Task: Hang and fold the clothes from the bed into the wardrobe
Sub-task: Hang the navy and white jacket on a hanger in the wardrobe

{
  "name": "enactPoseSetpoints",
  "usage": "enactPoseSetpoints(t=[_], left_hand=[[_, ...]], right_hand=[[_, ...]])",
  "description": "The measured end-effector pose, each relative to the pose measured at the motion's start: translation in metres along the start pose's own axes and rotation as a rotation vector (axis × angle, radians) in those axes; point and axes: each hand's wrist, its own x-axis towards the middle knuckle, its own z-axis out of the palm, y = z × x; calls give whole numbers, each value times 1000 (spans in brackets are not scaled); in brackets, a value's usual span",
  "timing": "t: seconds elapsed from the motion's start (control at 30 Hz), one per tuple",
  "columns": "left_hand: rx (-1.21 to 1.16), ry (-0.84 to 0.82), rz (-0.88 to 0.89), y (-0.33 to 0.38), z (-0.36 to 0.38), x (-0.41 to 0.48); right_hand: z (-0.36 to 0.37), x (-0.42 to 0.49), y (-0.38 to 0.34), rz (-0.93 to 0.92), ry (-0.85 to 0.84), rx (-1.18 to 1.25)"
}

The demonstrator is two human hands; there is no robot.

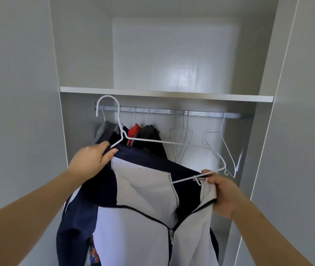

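A navy and white zip jacket [139,214] hangs in front of the open wardrobe, partly unzipped at the collar. A white wire hanger [158,140] lies tilted above it, its left end tucked into the jacket's left shoulder, its hook pointing up and left. My left hand [93,160] grips the navy left shoulder where the hanger enters. My right hand [222,192] pinches the jacket's white right front edge together with the hanger's right end. The hanging rail [172,112] runs across the wardrobe behind the hanger.
On the rail's left hang a grey garment [104,131], a red one [134,130] and a dark one [150,135]. Empty wire hangers [220,143] hang in the middle and at the right. A shelf [166,94] sits just above the rail. Wardrobe side panels stand close on both sides.
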Motion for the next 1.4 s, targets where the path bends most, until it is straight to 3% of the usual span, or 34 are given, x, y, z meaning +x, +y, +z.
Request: enactPoseSetpoints(t=[0.13,0.2,0.27,0.37,0.47,0.6,0.83,0.97,1.03,1.1,1.2,1.3,1.4], left_hand=[[-6,11,41,30,8,-5],[-252,17,39,50,11,-6],[-607,-68,-71,66,9,-2],[-887,-148,-203,78,9,2],[-916,-141,-119,81,8,1],[-918,-303,32,62,1,5],[-816,-522,43,48,-10,18],[-760,-679,113,47,-14,19],[-673,-754,131,45,-9,13],[-588,-717,125,43,0,6],[-522,-454,90,51,15,0],[-604,-217,-34,69,24,0],[-711,-90,-137,86,26,2]], right_hand=[[10,6,9,-19,266,-59],[11,12,10,-99,365,-105],[10,17,9,-147,404,-197],[0,21,12,-59,442,-230],[-7,21,17,3,455,-202],[-18,15,17,12,384,-354],[-36,14,5,-43,311,-242],[-33,16,-2,-266,373,-137],[-24,11,-7,-461,410,-272],[-11,5,-9,-600,417,-449],[7,-1,-5,-645,374,-477],[31,-7,5,-614,186,-520],[53,-12,22,-614,17,-637]])
